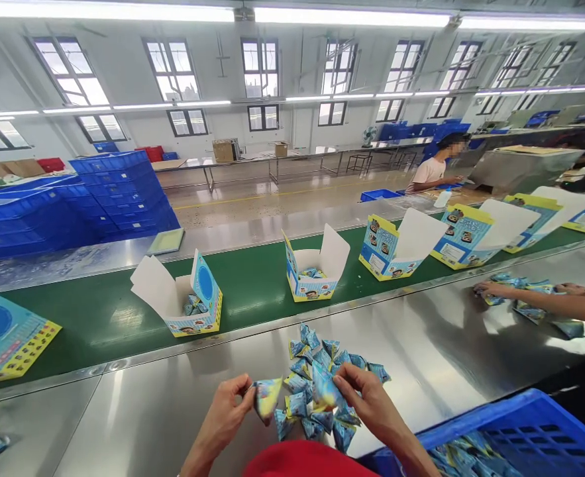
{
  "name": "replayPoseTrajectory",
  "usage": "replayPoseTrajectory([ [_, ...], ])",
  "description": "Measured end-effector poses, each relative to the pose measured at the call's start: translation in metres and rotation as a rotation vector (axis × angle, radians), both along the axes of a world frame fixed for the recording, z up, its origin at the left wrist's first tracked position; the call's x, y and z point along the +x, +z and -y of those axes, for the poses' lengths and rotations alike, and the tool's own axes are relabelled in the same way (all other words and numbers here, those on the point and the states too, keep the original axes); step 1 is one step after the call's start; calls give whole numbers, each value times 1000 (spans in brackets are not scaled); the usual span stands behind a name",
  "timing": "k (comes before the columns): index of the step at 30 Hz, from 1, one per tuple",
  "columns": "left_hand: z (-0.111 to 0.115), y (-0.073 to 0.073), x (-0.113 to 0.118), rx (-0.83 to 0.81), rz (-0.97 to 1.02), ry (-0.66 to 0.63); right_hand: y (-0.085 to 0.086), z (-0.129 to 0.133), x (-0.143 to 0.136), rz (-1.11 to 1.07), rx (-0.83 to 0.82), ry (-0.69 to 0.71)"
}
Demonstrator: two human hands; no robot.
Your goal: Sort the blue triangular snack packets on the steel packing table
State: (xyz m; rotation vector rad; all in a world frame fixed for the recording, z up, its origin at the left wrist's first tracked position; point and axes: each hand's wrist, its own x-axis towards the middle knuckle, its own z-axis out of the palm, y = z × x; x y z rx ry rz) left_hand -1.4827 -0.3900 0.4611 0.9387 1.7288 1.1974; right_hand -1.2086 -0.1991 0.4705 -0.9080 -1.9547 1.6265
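Note:
My left hand (227, 411) pinches one small blue foil packet (267, 397) just above the steel table. My right hand (366, 397) grips another blue packet (324, 391) over a pile of several like packets (317, 371) lying on the steel. Beyond the pile runs a green conveyor belt (252, 285). On it stand open printed boxes, one (193, 301) at the left and one (315, 271) straight ahead, both with packets inside.
More open boxes (396, 255) ride the belt to the right. A co-worker's arm (545, 301) reaches onto packets at the right. A blue crate (521, 430) with packets sits by my right elbow. Stacked blue crates (108, 192) stand across the floor. Another person (436, 169) works far back.

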Motion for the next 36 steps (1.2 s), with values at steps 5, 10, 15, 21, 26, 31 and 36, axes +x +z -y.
replayPoseTrajectory([
  [5, -16, -5, 19, 94, 277, -24, -6, 4, -1, -76, -201, 91],
  [10, -38, -26, 37, 32, 71, 101, -5, 7, 2, -47, -138, 192],
  [15, -48, -49, 67, 1, -223, 113, -10, 11, 3, 19, 58, 320],
  [21, -50, -52, 101, 28, -103, -161, -28, 6, 6, 50, 398, 259],
  [26, -56, -47, 113, 48, -123, -213, -38, -5, 20, 203, 348, 331],
  [31, -65, -44, 118, 59, -139, -242, -57, -12, 31, 285, 300, 359],
  [36, -76, -43, 128, 38, -101, -308, -59, -23, 43, 233, 216, 334],
])
